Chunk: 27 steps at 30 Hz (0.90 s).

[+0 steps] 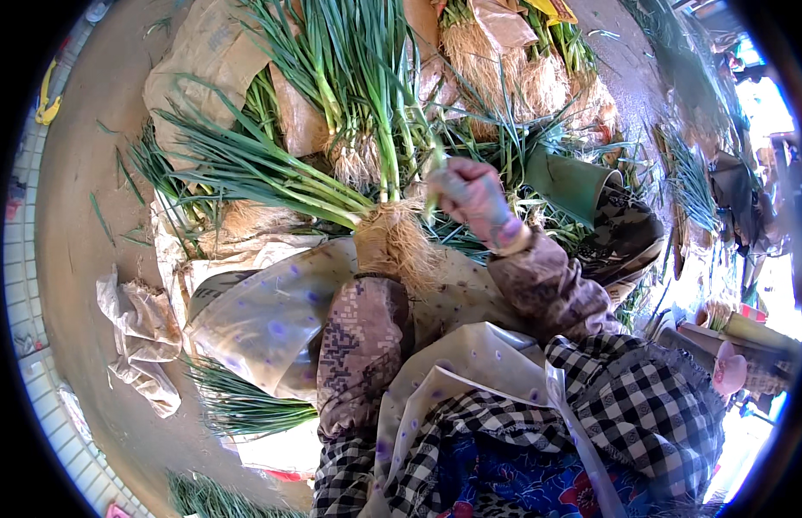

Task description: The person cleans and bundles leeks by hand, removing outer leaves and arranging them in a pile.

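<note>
My left hand (377, 244) is wrapped round a bunch of green onions (319, 192) just above its hairy roots. The long green leaves fan out to the left, and the pale roots (414, 250) hang over the fingers. Close by on the right, my right hand (474, 200) is closed in a pinch, somewhat smeared by motion. A thin pale-green strip of onion leaf (436, 168) shows at its fingertips. Just beyond both hands, more green onions (353, 104) stand with leaves pointing away from me. A clear spotted plastic apron (271, 319) covers my lap.
Root-ended onion bundles (513, 78) lie at the far side with brown sacking. A green boot (573, 186) is to the right among loose leaves. More onions (245, 399) lie at lower left, near a crumpled plastic bag (142, 337) on the brown floor (72, 233).
</note>
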Each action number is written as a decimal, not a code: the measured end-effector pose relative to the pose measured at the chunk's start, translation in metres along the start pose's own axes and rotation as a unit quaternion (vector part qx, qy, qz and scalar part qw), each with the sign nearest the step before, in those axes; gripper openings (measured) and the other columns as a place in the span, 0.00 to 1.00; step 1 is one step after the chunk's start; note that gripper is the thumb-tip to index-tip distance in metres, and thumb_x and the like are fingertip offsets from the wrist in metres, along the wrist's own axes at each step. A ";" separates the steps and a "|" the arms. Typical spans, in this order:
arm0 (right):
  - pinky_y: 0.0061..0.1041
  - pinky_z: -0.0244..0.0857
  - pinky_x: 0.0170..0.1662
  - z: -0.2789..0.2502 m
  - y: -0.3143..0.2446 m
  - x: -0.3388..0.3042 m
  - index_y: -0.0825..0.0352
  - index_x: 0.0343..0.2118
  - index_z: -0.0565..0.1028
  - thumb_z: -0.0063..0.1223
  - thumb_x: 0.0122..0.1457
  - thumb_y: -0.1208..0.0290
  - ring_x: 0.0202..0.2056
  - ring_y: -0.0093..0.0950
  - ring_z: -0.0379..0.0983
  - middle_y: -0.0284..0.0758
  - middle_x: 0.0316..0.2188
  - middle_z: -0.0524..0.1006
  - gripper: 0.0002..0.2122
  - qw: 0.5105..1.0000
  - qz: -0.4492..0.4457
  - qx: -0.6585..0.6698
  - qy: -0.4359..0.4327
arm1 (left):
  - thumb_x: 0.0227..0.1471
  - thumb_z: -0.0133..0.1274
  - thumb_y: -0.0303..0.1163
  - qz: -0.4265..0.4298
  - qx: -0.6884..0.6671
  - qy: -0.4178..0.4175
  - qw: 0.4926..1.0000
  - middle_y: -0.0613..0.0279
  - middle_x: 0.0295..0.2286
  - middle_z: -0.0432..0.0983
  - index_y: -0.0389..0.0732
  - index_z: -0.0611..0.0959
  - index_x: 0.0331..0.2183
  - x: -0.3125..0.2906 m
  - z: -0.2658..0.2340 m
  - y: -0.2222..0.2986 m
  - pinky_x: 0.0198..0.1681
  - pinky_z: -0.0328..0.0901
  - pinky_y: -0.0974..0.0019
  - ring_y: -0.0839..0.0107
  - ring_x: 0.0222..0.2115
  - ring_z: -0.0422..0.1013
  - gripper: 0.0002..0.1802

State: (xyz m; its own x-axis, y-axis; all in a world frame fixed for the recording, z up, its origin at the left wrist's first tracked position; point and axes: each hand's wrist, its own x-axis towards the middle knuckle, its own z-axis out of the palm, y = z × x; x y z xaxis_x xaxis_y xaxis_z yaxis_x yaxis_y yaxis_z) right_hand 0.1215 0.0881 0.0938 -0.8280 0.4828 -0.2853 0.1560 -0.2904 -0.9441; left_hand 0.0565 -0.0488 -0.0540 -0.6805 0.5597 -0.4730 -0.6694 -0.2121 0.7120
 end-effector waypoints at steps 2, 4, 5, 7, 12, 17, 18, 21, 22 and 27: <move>0.12 0.46 0.10 -0.028 -0.010 -0.004 0.68 0.25 0.73 0.51 0.53 0.66 0.10 0.13 0.56 0.30 0.16 0.72 0.09 0.993 -0.084 0.037 0.080 | 0.43 0.51 0.22 -0.069 -0.126 0.026 0.989 0.60 0.27 0.72 0.35 0.75 0.31 0.002 -0.004 -0.002 0.27 0.67 0.71 0.71 0.25 0.70 0.07; 0.13 0.44 0.11 -0.080 -0.011 0.004 0.66 0.23 0.73 0.52 0.51 0.67 0.10 0.13 0.56 0.29 0.14 0.71 0.08 0.979 -0.039 0.021 0.198 | 0.42 0.52 0.21 -0.091 -0.155 0.078 0.981 0.59 0.28 0.72 0.34 0.75 0.31 -0.005 0.016 0.010 0.29 0.68 0.70 0.70 0.26 0.70 0.09; 0.19 0.51 0.12 -0.105 -0.003 0.004 0.67 0.22 0.73 0.53 0.50 0.65 0.11 0.20 0.62 0.33 0.14 0.72 0.10 0.971 0.033 -0.113 0.209 | 0.42 0.52 0.21 -0.070 -0.154 0.060 0.984 0.58 0.28 0.73 0.34 0.75 0.32 -0.004 0.014 0.009 0.29 0.68 0.70 0.70 0.27 0.71 0.10; 0.26 0.63 0.25 -0.147 0.036 -0.001 0.68 0.29 0.71 0.50 0.49 0.61 0.21 0.34 0.70 0.42 0.22 0.74 0.13 0.794 -0.003 -0.580 0.182 | 0.43 0.52 0.23 -0.056 -0.154 0.057 0.985 0.57 0.27 0.73 0.33 0.74 0.35 -0.005 0.023 0.012 0.29 0.68 0.70 0.69 0.26 0.71 0.12; 0.20 0.67 0.28 -0.086 0.033 0.010 0.66 0.45 0.67 0.53 0.50 0.67 0.25 0.22 0.71 0.32 0.27 0.72 0.19 0.953 0.157 -0.259 0.012 | 0.48 0.48 0.33 -0.144 -0.339 -0.049 0.928 0.60 0.23 0.71 0.39 0.74 0.33 0.005 0.004 -0.002 0.22 0.64 0.73 0.72 0.21 0.67 0.09; 0.15 0.65 0.26 -0.024 0.019 0.064 0.68 0.41 0.69 0.54 0.50 0.64 0.22 0.16 0.68 0.28 0.27 0.73 0.18 0.989 0.105 0.070 -0.080 | 0.52 0.44 0.38 -0.229 -0.340 -0.242 0.879 0.60 0.24 0.68 0.42 0.72 0.34 0.003 -0.006 0.009 0.17 0.58 0.68 0.70 0.17 0.62 0.11; 0.15 0.64 0.26 -0.006 0.015 0.071 0.68 0.40 0.69 0.55 0.49 0.63 0.22 0.15 0.67 0.27 0.27 0.73 0.17 0.976 0.111 0.133 -0.130 | 0.52 0.44 0.37 -0.228 -0.326 -0.303 0.866 0.59 0.24 0.68 0.42 0.72 0.34 0.001 -0.014 0.010 0.17 0.58 0.68 0.70 0.17 0.62 0.10; 0.13 0.61 0.24 0.008 0.011 0.095 0.65 0.34 0.72 0.56 0.48 0.67 0.20 0.15 0.65 0.25 0.24 0.73 0.12 0.983 0.099 0.065 -0.140 | 0.51 0.43 0.38 -0.178 -0.379 -0.246 0.874 0.54 0.30 0.70 0.40 0.70 0.41 -0.013 -0.005 0.010 0.17 0.63 0.68 0.66 0.20 0.66 0.16; 0.13 0.60 0.24 0.005 0.010 0.100 0.65 0.32 0.72 0.57 0.48 0.68 0.19 0.15 0.64 0.25 0.23 0.73 0.10 0.987 0.075 0.009 -0.141 | 0.51 0.44 0.40 -0.136 -0.382 -0.229 0.885 0.53 0.32 0.70 0.40 0.69 0.42 -0.016 0.006 0.011 0.19 0.66 0.68 0.64 0.23 0.68 0.19; 0.18 0.57 0.18 0.015 0.029 0.103 0.71 0.23 0.73 0.57 0.48 0.68 0.16 0.17 0.64 0.28 0.17 0.70 0.10 0.924 -0.230 -0.304 -0.039 | 0.47 0.52 0.37 -0.071 -0.191 -0.064 0.977 0.56 0.36 0.70 0.36 0.68 0.43 -0.001 -0.005 -0.011 0.28 0.69 0.69 0.69 0.29 0.70 0.23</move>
State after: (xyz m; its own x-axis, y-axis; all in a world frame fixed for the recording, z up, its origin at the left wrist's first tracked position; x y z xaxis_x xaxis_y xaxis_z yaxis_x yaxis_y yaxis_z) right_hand 0.0327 0.1167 0.0402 -0.9143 0.3720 0.1600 0.0322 0.4605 -0.8871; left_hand 0.0633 -0.0512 -0.0640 -0.5461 0.6952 -0.4673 -0.8335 -0.3953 0.3860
